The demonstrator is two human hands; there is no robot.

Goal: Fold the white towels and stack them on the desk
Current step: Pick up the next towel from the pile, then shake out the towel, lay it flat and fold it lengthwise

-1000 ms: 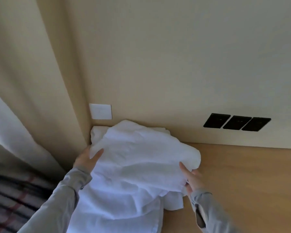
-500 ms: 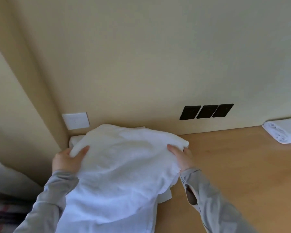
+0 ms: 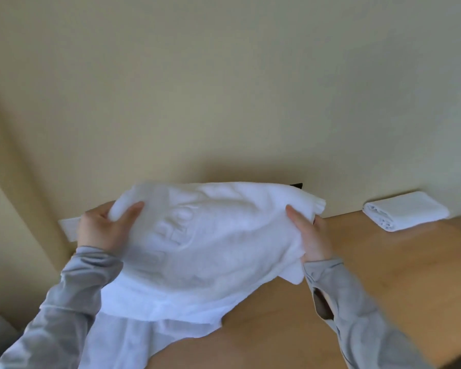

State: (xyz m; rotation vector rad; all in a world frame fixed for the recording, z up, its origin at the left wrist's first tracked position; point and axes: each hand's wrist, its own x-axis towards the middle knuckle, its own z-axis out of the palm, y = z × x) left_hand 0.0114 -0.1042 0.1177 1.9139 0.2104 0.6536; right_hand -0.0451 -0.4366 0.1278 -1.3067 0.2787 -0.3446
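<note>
Probably a hotel room: wooden desk, cream wall, embossed white towel.

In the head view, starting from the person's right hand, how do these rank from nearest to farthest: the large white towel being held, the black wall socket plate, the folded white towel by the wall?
1. Large white towel: gripped in the right hand itself.
2. Black wall socket plate: just above and behind the hand, mostly hidden by the towel.
3. Folded white towel: far right on the wooden desk, against the wall.
</note>
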